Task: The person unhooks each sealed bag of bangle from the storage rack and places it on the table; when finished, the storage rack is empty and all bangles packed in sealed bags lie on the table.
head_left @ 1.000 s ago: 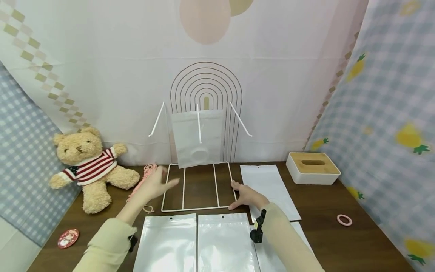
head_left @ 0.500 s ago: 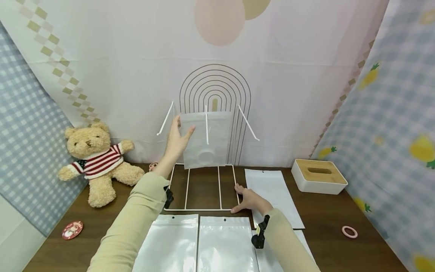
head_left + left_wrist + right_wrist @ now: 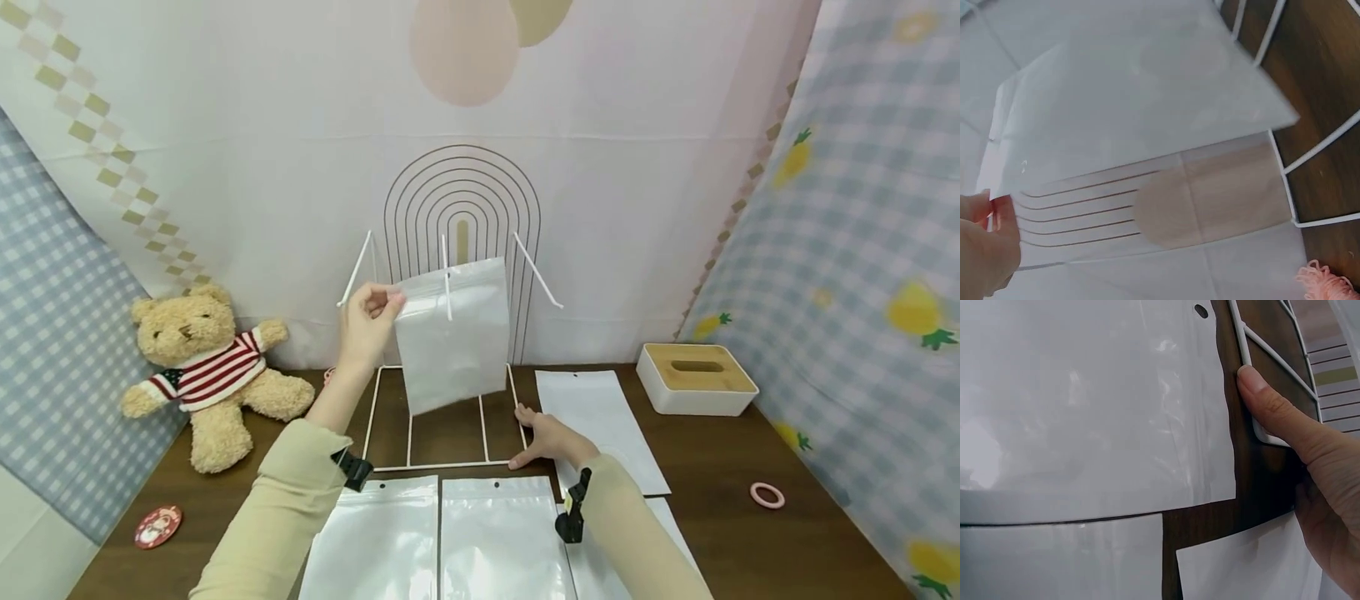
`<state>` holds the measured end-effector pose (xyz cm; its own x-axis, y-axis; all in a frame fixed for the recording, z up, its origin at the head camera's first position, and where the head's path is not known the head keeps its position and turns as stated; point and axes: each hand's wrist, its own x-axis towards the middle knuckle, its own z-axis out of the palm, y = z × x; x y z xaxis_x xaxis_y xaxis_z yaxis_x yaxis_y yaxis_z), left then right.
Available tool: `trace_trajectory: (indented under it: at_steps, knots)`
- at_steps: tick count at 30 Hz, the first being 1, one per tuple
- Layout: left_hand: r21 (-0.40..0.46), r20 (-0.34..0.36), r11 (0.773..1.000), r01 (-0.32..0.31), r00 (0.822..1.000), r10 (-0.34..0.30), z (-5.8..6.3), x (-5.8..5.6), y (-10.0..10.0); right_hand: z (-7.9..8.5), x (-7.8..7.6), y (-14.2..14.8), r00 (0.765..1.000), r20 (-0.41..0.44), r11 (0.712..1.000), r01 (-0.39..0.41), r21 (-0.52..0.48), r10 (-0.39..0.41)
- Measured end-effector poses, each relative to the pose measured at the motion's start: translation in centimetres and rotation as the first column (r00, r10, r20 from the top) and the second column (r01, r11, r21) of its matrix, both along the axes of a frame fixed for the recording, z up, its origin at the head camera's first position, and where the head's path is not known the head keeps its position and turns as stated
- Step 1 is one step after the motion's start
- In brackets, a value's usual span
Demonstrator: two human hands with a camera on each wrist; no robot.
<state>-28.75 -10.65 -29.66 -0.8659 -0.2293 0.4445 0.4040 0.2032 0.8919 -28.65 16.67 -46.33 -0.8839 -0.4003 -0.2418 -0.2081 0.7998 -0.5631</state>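
A white display rack of thin wire stands on the table, its flat base below and three prongs sticking out above. On its middle prong hangs a white zip-lock bag, tilted, its left side pulled forward. My left hand pinches the bag's upper left corner between thumb and fingers; the left wrist view shows this hand at the bag's edge. Down at the base, my right hand spans the front right corner, thumb and fingers spread. In the right wrist view the thumb presses on the wire; the other fingers are mostly hidden.
More zip-lock bags lie flat in front of the rack, and another white bag lies to its right. A teddy bear and round badge are left; a tissue box and pink ring right. Pink cord lies beside the rack.
My left hand has risen from beside the rack's base to the hanging bag and taken its upper left corner. The bag's left side has swung forward and down. My right hand stays put.
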Motion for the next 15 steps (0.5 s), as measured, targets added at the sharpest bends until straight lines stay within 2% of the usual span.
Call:
trace_trajectory:
  at_steps: [4,7,15]
  knots:
    - [0.021,0.110,0.997,0.078,0.991,-0.080,0.1,1.9,-0.7,0.0,-0.1,-0.1,1.000,0.003,1.000,0.014,0.008,-0.014]
    - [0.043,0.146,0.990,0.134,0.979,-0.139,0.2,3.1,-1.0,-0.1,-0.3,-0.1,0.999,0.014,0.999,0.037,0.002,-0.037]
    - [0.078,0.170,0.972,0.222,0.958,-0.233,0.4,5.6,-1.6,-0.5,-0.5,-0.1,0.999,0.023,1.000,0.027,-0.003,-0.027]
